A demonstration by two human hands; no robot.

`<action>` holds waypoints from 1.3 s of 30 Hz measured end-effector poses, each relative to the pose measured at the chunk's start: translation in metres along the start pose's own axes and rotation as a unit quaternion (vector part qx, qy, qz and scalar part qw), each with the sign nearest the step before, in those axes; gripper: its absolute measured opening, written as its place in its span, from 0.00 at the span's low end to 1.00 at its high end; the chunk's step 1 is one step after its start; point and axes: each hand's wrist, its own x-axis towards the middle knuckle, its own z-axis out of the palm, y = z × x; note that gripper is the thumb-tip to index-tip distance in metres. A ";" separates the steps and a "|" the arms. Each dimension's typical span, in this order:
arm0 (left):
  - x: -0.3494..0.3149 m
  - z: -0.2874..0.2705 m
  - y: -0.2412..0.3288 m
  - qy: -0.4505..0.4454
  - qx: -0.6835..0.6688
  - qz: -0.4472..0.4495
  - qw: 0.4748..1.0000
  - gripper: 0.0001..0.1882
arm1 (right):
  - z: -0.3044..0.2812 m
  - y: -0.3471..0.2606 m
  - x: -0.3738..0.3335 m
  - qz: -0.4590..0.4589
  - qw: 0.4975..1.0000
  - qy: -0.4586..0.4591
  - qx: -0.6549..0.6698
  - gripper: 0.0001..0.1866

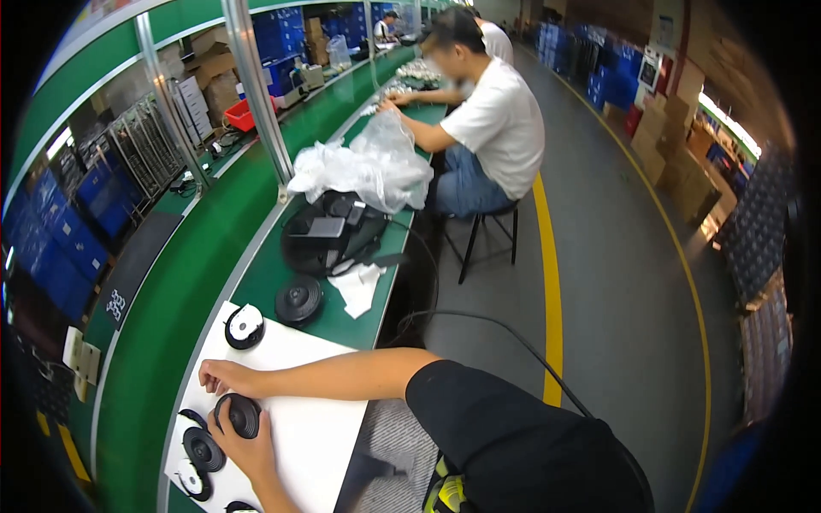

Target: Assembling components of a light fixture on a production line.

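My left hand [246,446] is closed around the edge of a round black ringed disc [242,415] with a raised centre, on the white board [316,427]. Just beyond it is my right hand [229,377], its fingers curled and pressed together over the board; whatever they hold, if anything, is hidden. Beside my left hand lies a similar black disc [203,450], and near it a white-faced round part [191,479] with a black rim. Another white-faced round part [245,327] sits at the board's far corner.
Past the board, a black disc [299,299], a black bag-like heap [329,235], white paper [357,289] and clear plastic bags [368,167] lie on the green bench. A co-worker [496,111] sits farther along. A black cable [505,329] runs at my right.
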 end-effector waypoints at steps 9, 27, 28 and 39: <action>0.001 -0.013 0.005 0.029 0.020 0.013 0.999 0.33 | 0.006 0.002 0.010 -0.042 0.998 0.034 0.011 0.32; 0.001 0.003 -0.014 0.006 0.018 -0.015 1.000 0.37 | 0.009 0.002 -0.003 -0.041 0.993 -0.095 -0.049 0.25; 0.001 0.004 -0.016 0.002 0.014 -0.007 1.000 0.38 | 0.013 0.001 -0.008 -0.064 0.991 -0.095 -0.065 0.23; 0.021 -0.010 0.005 -0.021 0.096 0.049 0.994 0.44 | 0.025 -0.036 -0.011 -0.048 0.983 -0.096 -0.152 0.07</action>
